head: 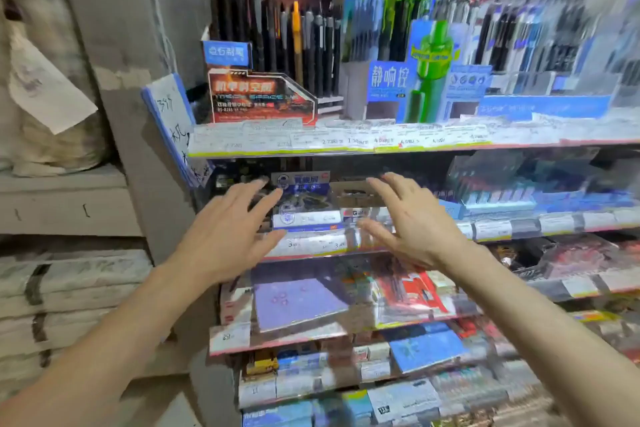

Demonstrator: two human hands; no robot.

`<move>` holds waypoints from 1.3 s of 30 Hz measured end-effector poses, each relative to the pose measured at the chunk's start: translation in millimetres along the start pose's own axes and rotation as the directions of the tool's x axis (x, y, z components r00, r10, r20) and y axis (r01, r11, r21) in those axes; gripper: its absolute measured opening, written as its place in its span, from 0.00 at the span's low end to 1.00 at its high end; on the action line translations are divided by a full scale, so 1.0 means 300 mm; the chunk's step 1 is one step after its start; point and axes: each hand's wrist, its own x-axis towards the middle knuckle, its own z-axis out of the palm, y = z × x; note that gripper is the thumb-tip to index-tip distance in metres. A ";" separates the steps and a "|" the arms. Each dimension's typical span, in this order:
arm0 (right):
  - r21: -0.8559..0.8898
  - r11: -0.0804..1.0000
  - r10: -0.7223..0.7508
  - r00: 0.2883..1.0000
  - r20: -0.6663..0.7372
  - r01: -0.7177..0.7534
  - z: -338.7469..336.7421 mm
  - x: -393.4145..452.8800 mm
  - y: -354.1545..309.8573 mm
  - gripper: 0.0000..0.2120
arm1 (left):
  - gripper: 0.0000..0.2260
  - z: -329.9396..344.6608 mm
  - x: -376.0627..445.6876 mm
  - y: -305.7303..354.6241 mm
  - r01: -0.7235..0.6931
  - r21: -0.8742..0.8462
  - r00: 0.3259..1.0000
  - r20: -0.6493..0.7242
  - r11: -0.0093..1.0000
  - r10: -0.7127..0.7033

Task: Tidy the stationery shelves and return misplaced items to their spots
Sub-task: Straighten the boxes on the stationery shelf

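Both my hands reach toward the second shelf (519, 230) of a stationery rack. My left hand (228, 232) has its fingers spread and straight, held just left of a blue-and-white pen display box (301, 204). My right hand (412, 222) is also flat with fingers apart, in front of a brown cardboard box (353, 192) that stands right of the blue box. Neither hand holds anything. Whether the fingertips touch the boxes is lost in motion blur.
The top shelf (346, 140) carries a red pen display (259, 97), black pens and a green-and-blue display (429, 69). Lower shelves hold a purple notebook (294, 302), red packs and blue boxes. A grey concrete pillar (138, 80) stands left, with bundled stacks (69, 288) beside it.
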 end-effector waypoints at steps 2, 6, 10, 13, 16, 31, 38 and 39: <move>-0.037 0.998 -0.054 0.997 0.046 0.056 -0.004 0.025 0.048 0.37 | 0.32 0.008 0.032 0.017 -0.016 0.060 0.999 0.042 0.998 0.014; -0.122 0.967 -0.222 0.975 0.019 0.223 0.041 0.097 0.133 0.33 | 0.30 0.057 0.058 0.022 0.004 0.138 0.999 0.033 0.990 -0.009; -0.071 0.939 -0.331 0.939 0.092 0.338 0.083 0.141 0.148 0.33 | 0.29 0.114 0.025 0.038 0.068 0.131 0.995 0.057 0.989 -0.076; 0.003 0.931 -0.361 0.923 0.136 0.364 0.106 0.171 0.110 0.31 | 0.29 0.140 0.015 0.046 0.126 0.096 0.987 0.087 0.987 -0.135; 0.061 0.931 -0.364 0.918 0.156 0.359 0.121 0.199 0.066 0.26 | 0.27 0.165 0.018 0.043 0.135 0.080 0.988 0.068 0.988 -0.140; 0.427 0.871 -0.367 0.898 0.240 0.242 0.155 0.418 -0.006 0.10 | 0.23 0.268 -0.015 -0.049 0.066 -0.049 0.997 -0.031 0.997 -0.068; 0.490 0.856 -0.312 0.919 0.241 0.162 0.166 0.423 -0.018 0.09 | 0.25 0.288 -0.018 -0.059 0.074 -0.058 0.997 -0.030 0.996 -0.075; 0.503 0.852 -0.299 0.924 0.239 0.145 0.165 0.418 -0.017 0.09 | 0.25 0.291 -0.019 -0.059 0.073 -0.060 0.997 -0.034 0.996 -0.075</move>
